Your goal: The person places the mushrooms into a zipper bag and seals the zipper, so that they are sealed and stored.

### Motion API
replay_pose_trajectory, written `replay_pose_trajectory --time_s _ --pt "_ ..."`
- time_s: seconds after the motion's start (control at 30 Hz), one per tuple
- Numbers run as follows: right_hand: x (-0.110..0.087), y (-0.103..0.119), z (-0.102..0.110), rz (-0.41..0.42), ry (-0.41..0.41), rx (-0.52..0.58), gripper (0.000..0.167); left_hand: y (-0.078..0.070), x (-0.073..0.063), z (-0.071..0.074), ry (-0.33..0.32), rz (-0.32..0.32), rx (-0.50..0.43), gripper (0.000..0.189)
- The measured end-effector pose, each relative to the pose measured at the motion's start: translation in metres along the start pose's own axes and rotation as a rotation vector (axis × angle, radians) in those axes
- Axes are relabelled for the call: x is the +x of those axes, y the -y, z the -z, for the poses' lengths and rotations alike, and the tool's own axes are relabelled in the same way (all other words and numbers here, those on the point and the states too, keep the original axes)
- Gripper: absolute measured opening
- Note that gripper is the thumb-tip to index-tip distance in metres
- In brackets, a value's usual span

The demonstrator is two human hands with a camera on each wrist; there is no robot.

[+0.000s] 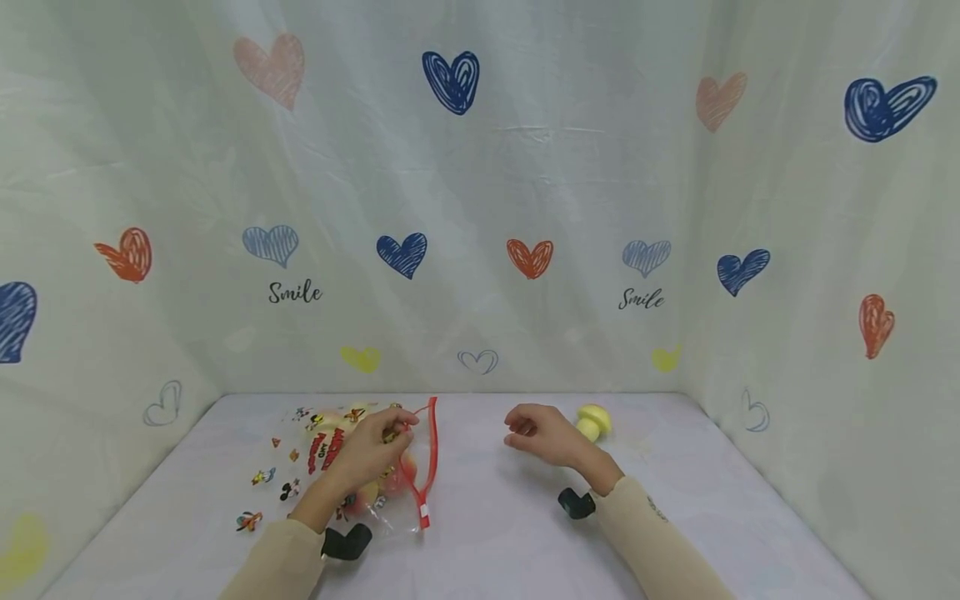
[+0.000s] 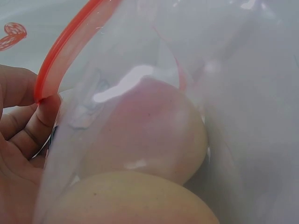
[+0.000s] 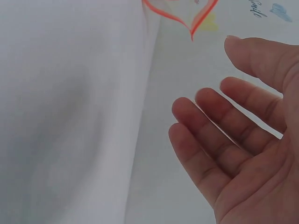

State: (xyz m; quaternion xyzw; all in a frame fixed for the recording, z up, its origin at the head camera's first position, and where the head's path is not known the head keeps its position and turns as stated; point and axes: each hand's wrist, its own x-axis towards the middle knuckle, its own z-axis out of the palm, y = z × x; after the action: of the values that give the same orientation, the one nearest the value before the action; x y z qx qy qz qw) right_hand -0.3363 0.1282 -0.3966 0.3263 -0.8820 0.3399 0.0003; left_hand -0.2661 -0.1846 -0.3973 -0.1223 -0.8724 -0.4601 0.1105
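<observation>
A clear zip bag with a red zip edge and colourful cartoon prints lies on the left half of the table. Its mouth gapes toward the right. My left hand pinches the red edge between thumb and fingers, as the left wrist view shows. Inside the bag are round yellow-and-pink fruits that look like peaches, seen through the plastic. To the right of the bag, my right hand hovers over the table with its fingers loosely bent and nothing in them.
Just behind my right hand, a pale yellow mushroom-shaped thing sits on the white table. A curtain printed with hearts surrounds the table at the back and sides. Dark wrist-worn cameras stick out below both wrists.
</observation>
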Motion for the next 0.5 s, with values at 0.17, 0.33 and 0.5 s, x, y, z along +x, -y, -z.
replay_pose_trajectory --time_s 0.17,0.33,0.5 --pt "-0.007 -0.007 0.010 -0.003 -0.035 -0.025 0.025 0.001 0.000 0.000 0.002 0.006 -0.014 0.018" --pt "-0.015 -0.015 0.020 0.012 -0.099 -0.040 0.023 0.002 0.001 0.000 0.008 0.014 -0.015 0.018" --pt "-0.021 -0.018 0.028 -0.031 -0.166 -0.055 0.024 0.002 0.000 0.000 0.012 0.020 -0.027 0.017"
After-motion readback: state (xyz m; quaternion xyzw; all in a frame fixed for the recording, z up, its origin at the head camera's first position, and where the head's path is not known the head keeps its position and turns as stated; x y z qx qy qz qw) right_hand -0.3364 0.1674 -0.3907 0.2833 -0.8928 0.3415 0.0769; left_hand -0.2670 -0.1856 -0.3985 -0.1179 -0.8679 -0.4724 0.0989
